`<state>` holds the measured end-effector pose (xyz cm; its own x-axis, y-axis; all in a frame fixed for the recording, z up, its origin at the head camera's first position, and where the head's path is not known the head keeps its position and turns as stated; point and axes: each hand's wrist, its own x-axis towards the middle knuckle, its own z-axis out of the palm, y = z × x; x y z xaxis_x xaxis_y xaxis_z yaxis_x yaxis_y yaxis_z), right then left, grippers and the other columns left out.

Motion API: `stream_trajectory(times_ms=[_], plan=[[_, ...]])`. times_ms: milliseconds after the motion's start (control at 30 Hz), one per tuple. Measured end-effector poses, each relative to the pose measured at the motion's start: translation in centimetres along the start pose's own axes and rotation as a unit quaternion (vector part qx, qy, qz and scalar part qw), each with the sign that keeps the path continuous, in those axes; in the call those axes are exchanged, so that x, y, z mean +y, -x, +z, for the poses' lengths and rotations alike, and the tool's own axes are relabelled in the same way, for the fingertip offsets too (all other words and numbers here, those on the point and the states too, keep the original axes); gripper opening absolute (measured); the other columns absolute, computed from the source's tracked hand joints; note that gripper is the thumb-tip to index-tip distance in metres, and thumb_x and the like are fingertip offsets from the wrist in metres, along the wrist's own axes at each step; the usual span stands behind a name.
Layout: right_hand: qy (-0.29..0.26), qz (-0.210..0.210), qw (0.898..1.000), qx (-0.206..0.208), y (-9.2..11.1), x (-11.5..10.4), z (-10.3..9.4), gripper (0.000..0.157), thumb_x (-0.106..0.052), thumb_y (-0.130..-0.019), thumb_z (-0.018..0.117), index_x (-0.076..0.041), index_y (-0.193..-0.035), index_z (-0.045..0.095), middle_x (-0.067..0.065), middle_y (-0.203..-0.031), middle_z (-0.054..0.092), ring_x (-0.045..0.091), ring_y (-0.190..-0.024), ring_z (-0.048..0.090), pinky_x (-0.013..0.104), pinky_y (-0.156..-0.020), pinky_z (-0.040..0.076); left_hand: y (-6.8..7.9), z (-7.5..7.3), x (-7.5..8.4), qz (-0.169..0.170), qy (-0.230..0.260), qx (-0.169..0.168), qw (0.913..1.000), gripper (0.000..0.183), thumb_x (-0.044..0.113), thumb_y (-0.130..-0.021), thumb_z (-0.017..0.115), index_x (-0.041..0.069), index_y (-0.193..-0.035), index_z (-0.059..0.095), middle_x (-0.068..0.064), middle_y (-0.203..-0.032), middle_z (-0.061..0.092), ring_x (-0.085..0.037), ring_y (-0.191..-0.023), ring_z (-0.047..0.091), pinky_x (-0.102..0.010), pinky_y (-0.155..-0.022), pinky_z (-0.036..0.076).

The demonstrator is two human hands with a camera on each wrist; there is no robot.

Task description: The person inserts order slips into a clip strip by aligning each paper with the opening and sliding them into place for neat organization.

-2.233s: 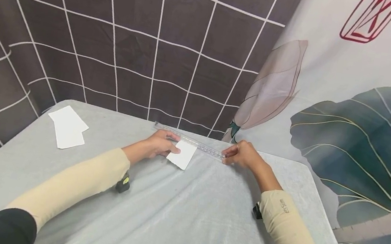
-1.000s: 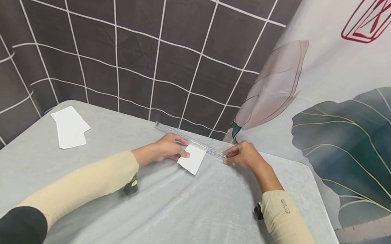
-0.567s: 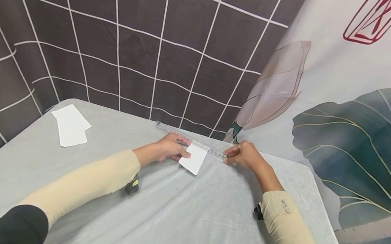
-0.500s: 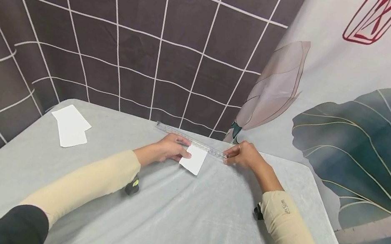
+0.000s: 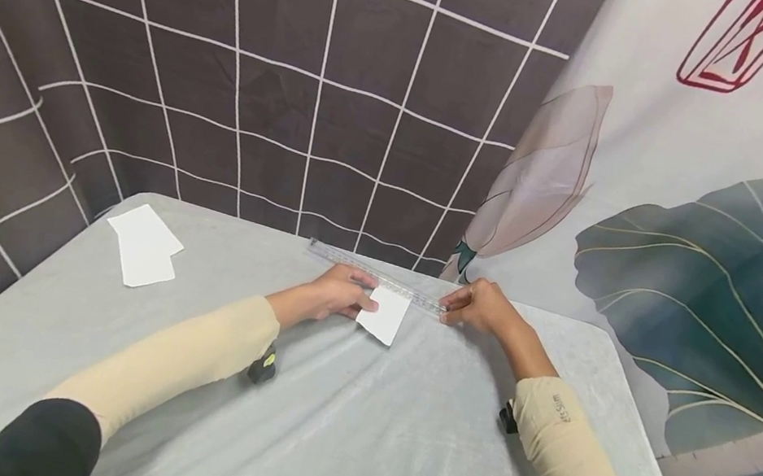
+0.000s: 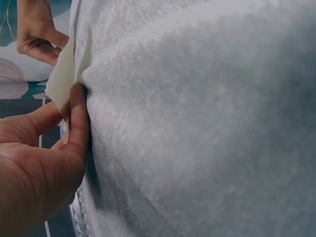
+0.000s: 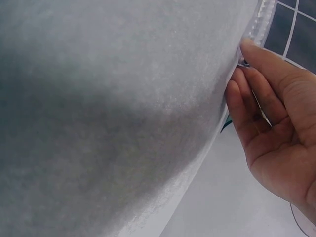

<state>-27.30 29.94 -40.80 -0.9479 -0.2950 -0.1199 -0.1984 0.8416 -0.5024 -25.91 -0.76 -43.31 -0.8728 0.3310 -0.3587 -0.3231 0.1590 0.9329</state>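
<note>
Left hand point(image 5: 336, 293): grasping, paper point(image 5: 382, 316) pinched at its left edge between my thumb and fingers. Paper is white, sticks out to the right of that grip, near edge a bit ragged; left wrist view has it tilted off the cloth point(image 5: 322, 435). Right hand point(image 5: 478, 306): grasping too, thumb and fingertips on the right end of the ruler point(image 5: 392, 286). Ruler is clear, runs from that pinch leftward past the paper's far edge and behind my left fingers, far end poking out beyond them. Paper under ruler or just against it: can't tell. Paper sits between my hands, closer to the left. Just behind each grip, a black unit at the wrist, left point(image 5: 262, 367) and right point(image 5: 508, 417), then beige sleeves point(image 5: 175, 351). Well left of my left grip, overlapping sheets point(image 5: 146, 252), white, flat on the cloth. Beyond both grips, dark grid curtain point(image 5: 276, 99); beyond and right, white leaf-print drape point(image 5: 631, 152).
</note>
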Motion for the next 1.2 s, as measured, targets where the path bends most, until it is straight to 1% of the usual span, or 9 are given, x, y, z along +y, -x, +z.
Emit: stream_trajectory(times_ms=[300,533,667,833,1100,1200], plan=[[0.002,-0.013,1.000,0.004,-0.1,0.2,-0.1,0.029,-0.016,-0.087,0.097,-0.006,-0.114,0.089,0.011,-0.106,0.088,0.025,-0.100,0.085,0.039,-0.093,0.066,0.0,0.3,0.1,-0.004,-0.002,-0.006,1.0000,0.057,-0.011,-0.096,0.077,-0.004,-0.151,0.064,-0.027,-0.139,0.074,-0.020,-0.091,0.079,-0.032,-0.085,0.072],[-0.006,-0.011,1.000,0.007,0.0,0.0,-0.1,0.029,-0.013,-0.087,0.097,-0.005,-0.113,0.090,0.012,-0.106,0.088,0.024,-0.100,0.085,0.036,-0.091,0.066,-0.1,0.5,0.1,-0.004,0.004,-0.014,0.9999,0.056,-0.011,-0.097,0.076,-0.005,-0.152,0.063,-0.028,-0.136,0.075,-0.020,-0.090,0.079,-0.034,-0.087,0.072],[-0.006,-0.014,1.000,0.008,0.0,0.1,-0.1,0.028,-0.013,-0.086,0.098,-0.005,-0.112,0.090,0.012,-0.105,0.088,0.024,-0.099,0.085,0.036,-0.089,0.067,-0.3,0.7,0.1,-0.006,0.007,-0.018,0.9998,0.056,-0.011,-0.098,0.075,-0.005,-0.152,0.063,-0.026,-0.130,0.077,-0.019,-0.086,0.079,-0.033,-0.085,0.072],[-0.006,-0.013,1.000,0.005,0.0,0.2,-0.1,0.028,-0.014,-0.087,0.098,-0.006,-0.113,0.090,0.012,-0.106,0.088,0.027,-0.101,0.086,0.038,-0.091,0.068,-0.4,1.0,0.1,-0.008,0.005,-0.021,0.9997,0.057,-0.011,-0.098,0.075,-0.004,-0.153,0.063,-0.023,-0.124,0.078,-0.017,-0.083,0.077,-0.031,-0.081,0.071],[-0.008,-0.019,1.000,0.004,0.1,0.1,-0.1,0.030,-0.014,-0.087,0.098,-0.004,-0.114,0.089,0.013,-0.107,0.088,0.031,-0.105,0.086,0.044,-0.095,0.069,-0.5,1.6,-0.1,-0.002,0.010,-0.026,0.9996,0.057,-0.012,-0.098,0.075,-0.004,-0.153,0.064,-0.025,-0.129,0.077,-0.016,-0.081,0.077,-0.027,-0.075,0.071],[-0.010,-0.023,1.000,0.004,0.2,0.0,-0.1,0.030,-0.013,-0.086,0.098,-0.003,-0.113,0.089,0.014,-0.107,0.087,0.032,-0.105,0.086,0.045,-0.095,0.069,-0.5,1.9,0.0,-0.003,0.009,-0.026,0.9996,0.056,-0.011,-0.097,0.076,-0.004,-0.152,0.064,-0.022,-0.126,0.078,-0.014,-0.078,0.075,-0.024,-0.071,0.069]])
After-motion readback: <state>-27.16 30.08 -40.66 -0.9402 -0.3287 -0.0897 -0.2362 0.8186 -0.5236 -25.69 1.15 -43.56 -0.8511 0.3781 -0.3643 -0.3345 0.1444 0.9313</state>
